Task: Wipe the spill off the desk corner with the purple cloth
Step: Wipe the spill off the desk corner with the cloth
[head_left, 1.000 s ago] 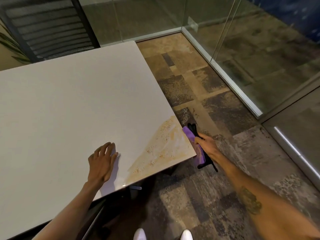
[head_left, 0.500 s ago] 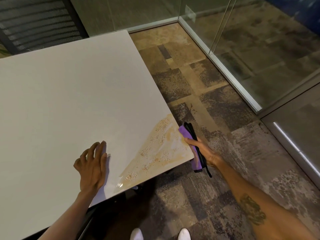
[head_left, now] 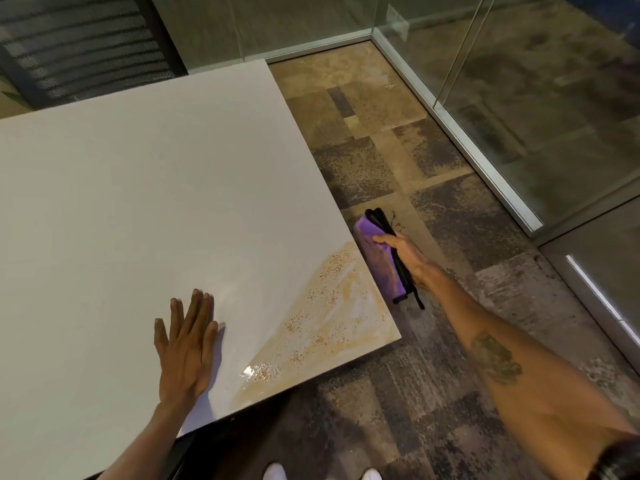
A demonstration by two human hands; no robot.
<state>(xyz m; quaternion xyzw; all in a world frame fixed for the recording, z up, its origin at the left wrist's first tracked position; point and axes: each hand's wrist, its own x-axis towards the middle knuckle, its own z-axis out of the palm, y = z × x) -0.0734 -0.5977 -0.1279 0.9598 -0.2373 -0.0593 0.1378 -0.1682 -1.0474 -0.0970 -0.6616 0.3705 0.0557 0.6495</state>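
Observation:
A tan, speckled spill (head_left: 327,317) covers the near right corner of the white desk (head_left: 145,188), with a wet glint at its lower left end. My right hand (head_left: 410,258) grips a folded purple cloth with a black edge (head_left: 379,259), held just off the desk's right edge beside the spill. The cloth hangs over the floor and looks apart from the desktop. My left hand (head_left: 188,344) lies flat on the desk, fingers spread, left of the spill.
Patchwork carpet tiles (head_left: 374,161) run along the desk's right side. Glass partitions with a metal base rail (head_left: 485,161) close off the right and far sides. A dark slatted chair back (head_left: 79,46) stands at the far left. My white shoe tips (head_left: 275,471) show below.
My right hand has shifted the cloth slightly farther along the desk's right edge, showing more purple surface. My left hand has flattened with fingers straighter. The view has moved a little.

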